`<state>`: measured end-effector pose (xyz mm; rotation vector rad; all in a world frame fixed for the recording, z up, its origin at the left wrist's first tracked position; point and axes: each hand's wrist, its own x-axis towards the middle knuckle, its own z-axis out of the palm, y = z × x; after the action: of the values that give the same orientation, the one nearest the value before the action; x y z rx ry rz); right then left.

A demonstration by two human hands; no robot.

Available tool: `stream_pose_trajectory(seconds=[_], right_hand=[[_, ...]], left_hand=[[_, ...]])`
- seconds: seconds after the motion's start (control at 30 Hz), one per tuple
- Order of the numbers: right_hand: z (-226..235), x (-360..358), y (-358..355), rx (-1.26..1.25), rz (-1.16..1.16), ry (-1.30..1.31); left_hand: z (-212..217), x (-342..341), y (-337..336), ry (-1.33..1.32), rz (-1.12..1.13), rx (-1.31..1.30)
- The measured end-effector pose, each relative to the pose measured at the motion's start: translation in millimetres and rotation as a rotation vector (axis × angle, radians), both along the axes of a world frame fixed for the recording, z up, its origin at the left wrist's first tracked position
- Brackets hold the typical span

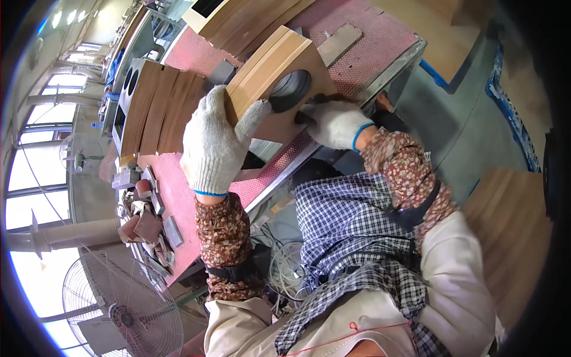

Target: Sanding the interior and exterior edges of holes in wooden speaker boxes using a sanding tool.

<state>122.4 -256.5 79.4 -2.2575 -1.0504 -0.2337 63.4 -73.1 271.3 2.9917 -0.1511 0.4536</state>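
Note:
In front of me a light-brown wooden box with a large round hole (264, 68) stands tilted over the pink-covered bench (184, 217). My left hand (217, 140), in a white knitted glove, grips its left side, the thumb lying across the front face near the hole. My right hand (339, 125), gloved alike with a blue cuff edge, is at the lower right of the face. Its fingers are curled around something dark by the hole's edge, which I cannot make out. Stacked wooden boxes with round holes (160, 110) stand to the left.
Sanding blocks and scraps (146, 226) lie on the bench's left end. A flat wooden strip (340, 44) rests at the back, near more stacked wood (244, 24). A wire-caged fan (122, 312) stands lower left, coiled cables (288, 268) hang below, and wooden boards (505, 232) are at right.

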Motion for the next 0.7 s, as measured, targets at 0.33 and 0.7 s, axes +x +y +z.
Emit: stream_pose_trajectory(seconds=[0.33, 0.7], right_hand=[[135, -78, -41, -0.314, -0.268, -0.023], [92, -4, -8, -0.326, 0.121, -0.448]], left_hand=[[1, 0, 2, 0.012, 0.002, 0.023], [5, -2, 1, 0.007, -0.008, 0.009]])
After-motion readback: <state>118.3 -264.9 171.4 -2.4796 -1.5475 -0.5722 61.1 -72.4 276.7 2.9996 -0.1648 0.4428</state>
